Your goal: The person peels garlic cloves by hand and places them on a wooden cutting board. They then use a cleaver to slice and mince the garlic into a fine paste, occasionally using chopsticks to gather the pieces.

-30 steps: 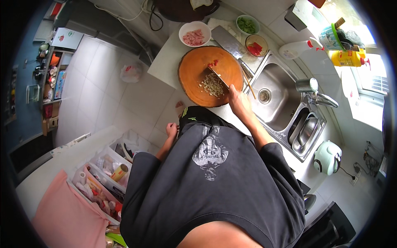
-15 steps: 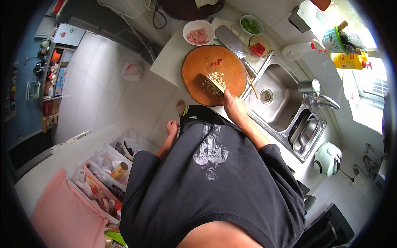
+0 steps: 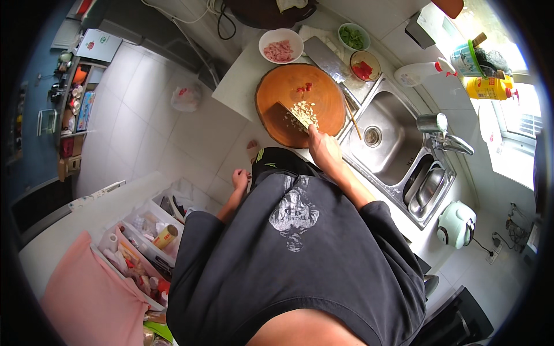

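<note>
My right hand [image 3: 324, 149] is wrapped round the handle of a cleaver [image 3: 293, 118], whose blade stands on edge on a round wooden chopping board [image 3: 271, 86]. Pale chopped bits, like garlic [image 3: 304, 111], lie along the blade, most of them on its right side. A few small red pieces [image 3: 304, 87] sit farther back on the board. Down beside my body, away from the counter, my left hand [image 3: 240, 177] hangs with its fingers curled in and nothing visible in them.
Behind the board stand a white bowl of diced pink meat [image 3: 279, 51], a bowl of green pieces [image 3: 351, 38] and a glass bowl with red pieces [image 3: 362, 70]. Another cleaver [image 3: 323, 57] lies between them. Chopsticks [image 3: 353, 120] rest by the steel sink [image 3: 392, 109] at right.
My right hand and the cleaver handle have shifted slightly left over the chopped bits. My left hand stays at my side. The whole view has moved a little.
</note>
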Available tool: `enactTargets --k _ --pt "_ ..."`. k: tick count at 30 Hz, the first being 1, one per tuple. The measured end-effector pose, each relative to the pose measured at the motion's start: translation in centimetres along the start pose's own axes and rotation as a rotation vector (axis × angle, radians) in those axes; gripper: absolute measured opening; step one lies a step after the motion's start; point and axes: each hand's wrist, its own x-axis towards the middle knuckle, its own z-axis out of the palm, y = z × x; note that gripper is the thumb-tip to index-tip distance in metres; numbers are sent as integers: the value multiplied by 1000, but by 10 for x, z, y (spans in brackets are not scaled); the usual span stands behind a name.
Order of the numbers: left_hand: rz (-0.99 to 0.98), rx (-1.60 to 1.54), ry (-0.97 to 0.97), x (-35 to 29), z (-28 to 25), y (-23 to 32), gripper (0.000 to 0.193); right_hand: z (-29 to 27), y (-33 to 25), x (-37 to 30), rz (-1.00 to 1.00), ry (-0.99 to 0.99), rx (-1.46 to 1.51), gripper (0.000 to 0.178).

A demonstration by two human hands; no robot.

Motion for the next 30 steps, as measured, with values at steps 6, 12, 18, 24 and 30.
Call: enactTargets --k 6,12,18,24,30 --pt "24 -8 7 -6 -4 -5 19 5 -11 -3 -75 34 41 12" --pt "-7 -28 -9 -5 -1 -2 20 6 -15 -2 -85 61 -34 9" --pt "16 -14 -20 0 -3 -6 20 11 -15 -5 -76 26 -40 8" --pt "8 14 2 -2 -3 0 20 5 -2 -7 -40 22 8 14" --pt "-4 -4 0 -2 -2 -5 20 0 1 -9 -20 9 -14 11"
